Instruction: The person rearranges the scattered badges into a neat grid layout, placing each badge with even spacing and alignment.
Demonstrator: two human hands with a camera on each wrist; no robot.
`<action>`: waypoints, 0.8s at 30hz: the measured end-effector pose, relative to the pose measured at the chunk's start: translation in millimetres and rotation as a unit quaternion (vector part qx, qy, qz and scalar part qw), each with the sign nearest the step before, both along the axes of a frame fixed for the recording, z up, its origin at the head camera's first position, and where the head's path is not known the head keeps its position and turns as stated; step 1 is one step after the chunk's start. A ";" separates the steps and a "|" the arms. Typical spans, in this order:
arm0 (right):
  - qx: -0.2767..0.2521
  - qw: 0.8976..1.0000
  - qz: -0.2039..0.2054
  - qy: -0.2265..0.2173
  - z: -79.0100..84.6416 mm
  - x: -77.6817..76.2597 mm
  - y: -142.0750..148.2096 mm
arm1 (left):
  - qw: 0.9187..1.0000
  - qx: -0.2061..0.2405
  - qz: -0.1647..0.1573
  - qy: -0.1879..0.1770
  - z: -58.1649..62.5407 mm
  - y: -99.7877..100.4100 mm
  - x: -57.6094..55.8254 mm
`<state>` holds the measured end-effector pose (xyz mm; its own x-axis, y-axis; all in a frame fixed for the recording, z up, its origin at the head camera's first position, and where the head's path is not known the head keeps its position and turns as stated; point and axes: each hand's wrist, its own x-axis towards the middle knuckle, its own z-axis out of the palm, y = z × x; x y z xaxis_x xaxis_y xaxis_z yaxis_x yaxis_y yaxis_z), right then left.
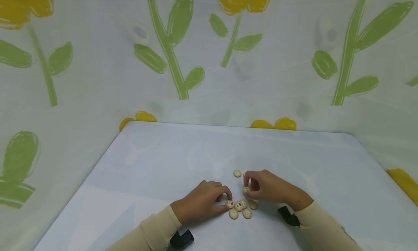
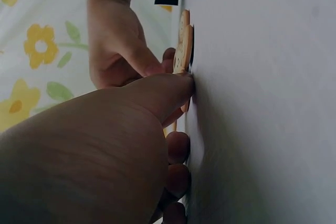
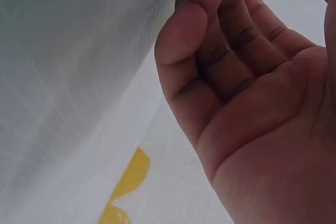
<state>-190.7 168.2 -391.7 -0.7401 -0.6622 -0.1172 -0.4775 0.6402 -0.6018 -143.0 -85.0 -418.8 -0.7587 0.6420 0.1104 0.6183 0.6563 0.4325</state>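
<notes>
Several small tan discs [image 1: 247, 213] are on the white bench [image 1: 163, 153], close to the person. They are round and flat, and some have little dark marks.

The left hand [image 1: 202, 202] is low over the bench. Its grip is together: the thumb and pointing finger pinch one, the left disc [image 1: 230, 204], at the left side of the bunch.

The right hand [image 1: 272, 188] comes in from the other side. Its grip is together too, with the thumb and pointing finger squeezing the right disc [image 1: 246, 189]. I can't tell if that disc touches the bench.

Between and below the hands sits the rest of the bunch. One marked disc [image 1: 238, 206] hides part of the disc behind it [image 1: 243, 204]. A darker disc [image 1: 253, 204] is beside them, under the right hand. Two more are nearest the person, side by side with a gap. Past the bunch is a far disc [image 1: 237, 173], and a bit of another peeks out by the right hand.

Both arms wear cream sleeves [image 1: 145, 229], with a black thing [image 1: 183, 240] by each wrist. Behind the bench is a pale cloth [image 1: 98, 73] with yellow flowers and green leaves.
</notes>
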 end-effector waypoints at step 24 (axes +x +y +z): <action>0.026 0.997 -0.060 0.036 14.4 -7.3 12.7 | 1.000 -0.015 0.016 -0.004 -1.1 3.1 -1.2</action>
<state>-198.0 180.9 -377.2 -0.8210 -0.5632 -0.0932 -0.4367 0.7248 -0.5328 -144.2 -82.0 -419.9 -0.7792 0.6210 0.0855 0.5939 0.6877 0.4176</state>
